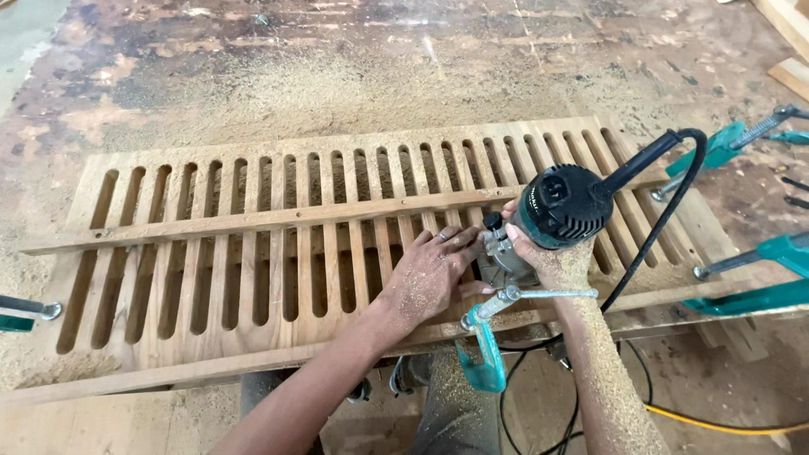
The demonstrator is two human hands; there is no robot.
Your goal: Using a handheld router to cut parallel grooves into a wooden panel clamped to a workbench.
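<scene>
Right hand (548, 261) grips the body of a teal-and-black router (556, 206), fingers wrapped closed around it; the router stands upright on a slotted wooden panel (253, 244), near its right end. Left hand (430, 274) lies flat on the panel just beside the router base, fingers spread and touching the base, holding nothing. A guide strip (253, 221) crosses the slots. A teal clamp (489, 337) bites the panel's near edge. Sawdust coats both forearms and the bench (337, 67).
</scene>
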